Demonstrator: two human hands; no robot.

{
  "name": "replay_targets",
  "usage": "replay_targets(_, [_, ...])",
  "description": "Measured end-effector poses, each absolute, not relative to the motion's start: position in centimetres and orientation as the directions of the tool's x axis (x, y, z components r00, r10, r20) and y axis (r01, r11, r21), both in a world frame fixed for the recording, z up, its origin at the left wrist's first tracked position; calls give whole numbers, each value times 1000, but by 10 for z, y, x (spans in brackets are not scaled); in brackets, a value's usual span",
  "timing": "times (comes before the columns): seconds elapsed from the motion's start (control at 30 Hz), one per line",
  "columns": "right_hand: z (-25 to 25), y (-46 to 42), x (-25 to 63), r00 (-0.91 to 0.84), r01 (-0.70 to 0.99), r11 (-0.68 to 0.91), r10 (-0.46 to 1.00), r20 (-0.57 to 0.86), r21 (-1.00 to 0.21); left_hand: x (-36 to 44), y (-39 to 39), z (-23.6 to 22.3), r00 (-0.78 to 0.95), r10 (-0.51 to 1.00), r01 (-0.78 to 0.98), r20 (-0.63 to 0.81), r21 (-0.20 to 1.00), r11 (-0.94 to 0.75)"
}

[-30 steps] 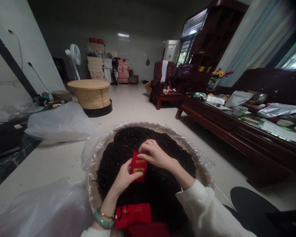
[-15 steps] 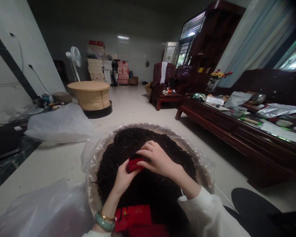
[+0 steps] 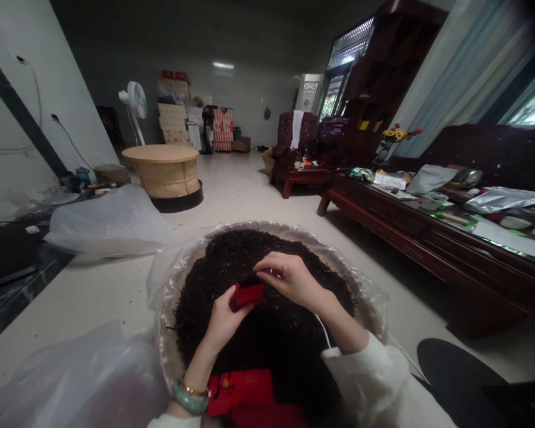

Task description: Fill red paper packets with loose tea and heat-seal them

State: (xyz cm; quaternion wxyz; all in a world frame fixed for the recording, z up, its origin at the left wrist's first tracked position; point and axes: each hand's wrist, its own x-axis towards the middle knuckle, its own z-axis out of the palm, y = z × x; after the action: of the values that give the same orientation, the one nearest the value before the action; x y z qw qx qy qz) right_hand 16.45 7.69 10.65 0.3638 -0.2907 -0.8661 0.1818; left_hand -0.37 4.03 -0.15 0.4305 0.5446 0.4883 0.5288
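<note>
My left hand is closed around a small red pouch, its dark mouth facing up. Beside that mouth, my right hand has thumb and fingertips pinched together. Whatever is between them is too small to make out. Both hands are above a large round basket lined with clear plastic. Dark dried tea leaves fill it. More red packets lie at the basket's near side, below my left wrist, partly in shadow.
Clear plastic bags lie on the floor at left. A round wooden-topped drum table and a white fan stand beyond. On the right is a long dark wood table covered with packets and bowls. A black round seat is at lower right.
My right hand has drawn slightly right, off the red pouch, and its spread fingers have come together in a pinch. The left hand keeps the pouch, now turned and raised a little.
</note>
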Motion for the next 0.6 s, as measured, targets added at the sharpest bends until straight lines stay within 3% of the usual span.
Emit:
replay_targets(0.1, [110,72,157,-611,400,785,613,501,-473,-4,41,-3,-39,985,106,168,981,-163])
replay_targets(0.27, [108,73,147,-723,536,787,615,315,-307,-3,41,-6,-30,986,161,164,974,-157])
replay_targets(0.47, [109,73,155,-683,473,798,600,416,-374,-5,40,-5,-39,984,165,173,973,-164])
replay_targets(0.6, [105,68,161,-716,467,834,552,427,-296,-8,39,-9,-40,984,206,176,965,-164])
